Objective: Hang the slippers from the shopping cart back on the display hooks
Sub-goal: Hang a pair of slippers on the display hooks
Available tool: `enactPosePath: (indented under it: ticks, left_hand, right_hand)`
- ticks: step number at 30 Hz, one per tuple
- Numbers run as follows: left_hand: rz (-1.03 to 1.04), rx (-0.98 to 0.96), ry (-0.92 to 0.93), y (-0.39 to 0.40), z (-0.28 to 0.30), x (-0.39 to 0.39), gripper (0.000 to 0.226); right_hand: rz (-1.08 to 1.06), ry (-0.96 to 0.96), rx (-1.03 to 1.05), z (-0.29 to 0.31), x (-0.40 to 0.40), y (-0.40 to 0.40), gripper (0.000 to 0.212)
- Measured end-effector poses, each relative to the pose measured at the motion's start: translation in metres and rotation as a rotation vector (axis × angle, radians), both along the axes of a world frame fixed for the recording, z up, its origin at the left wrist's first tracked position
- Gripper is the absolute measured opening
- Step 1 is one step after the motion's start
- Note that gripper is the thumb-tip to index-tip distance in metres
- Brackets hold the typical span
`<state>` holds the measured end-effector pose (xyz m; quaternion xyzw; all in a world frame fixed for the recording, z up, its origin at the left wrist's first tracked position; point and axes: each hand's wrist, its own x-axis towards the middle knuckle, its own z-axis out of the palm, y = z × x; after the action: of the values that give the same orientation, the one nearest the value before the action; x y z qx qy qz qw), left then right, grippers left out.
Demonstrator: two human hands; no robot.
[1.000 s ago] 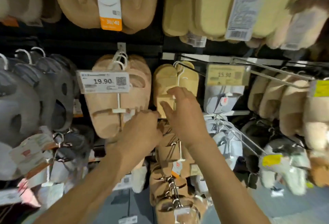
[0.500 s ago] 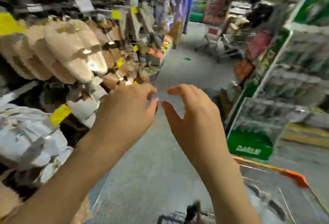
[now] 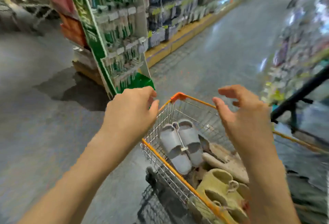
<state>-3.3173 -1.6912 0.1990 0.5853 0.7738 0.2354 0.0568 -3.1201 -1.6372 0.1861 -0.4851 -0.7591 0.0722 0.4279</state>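
Observation:
A wire shopping cart (image 3: 193,100) with an orange rim stands below my hands. Inside it lies a grey pair of slippers (image 3: 181,144) joined by a white hanger, a yellow-green pair (image 3: 219,187) nearer to me, and beige ones (image 3: 227,161) between them. My left hand (image 3: 130,110) hovers over the cart's left rim with its fingers loosely curled and holds nothing. My right hand (image 3: 244,115) hovers above the cart with fingers spread and bent, also empty. The slipper display is out of view.
A green display stand (image 3: 106,33) of small hanging goods rises just beyond the cart on the left. Shelves (image 3: 179,4) line the aisle's far left side. A black metal frame (image 3: 299,95) and blurred shelving stand at the right. Grey floor (image 3: 222,49) stretches ahead.
My view has swung from the slipper display round to the aisle and down onto the cart. Both hands left the hanging beige slippers and now hover empty over the cart.

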Motion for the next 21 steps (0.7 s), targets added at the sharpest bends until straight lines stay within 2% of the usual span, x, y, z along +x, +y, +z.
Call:
enactPosePath:
  ticks: [5, 11, 16, 21]
  left_hand:
    - [-0.277, -0.131, -0.023, 0.059, -0.05, 0.027, 0.021]
    - [-0.375, -0.274, -0.074, 0.097, -0.122, 0.057, 0.023]
    - [-0.425, -0.377, -0.143, 0.115, -0.178, 0.079, 0.028]
    - [-0.491, -0.432, -0.133, 0.139, -0.222, 0.119, 0.026]
  right_hand:
    - [-0.34, -0.088, -0.151, -0.044, 0.053, -0.009, 0.018]
    - [-0.616, -0.114, -0.381, -0.101, 0.107, -0.01, 0.01]
    - [-0.79, -0.046, -0.567, -0.147, 0.132, -0.008, 0.014]
    - [-0.932, 0.085, -0.659, -0.197, 0.155, 0.0, 0.013]
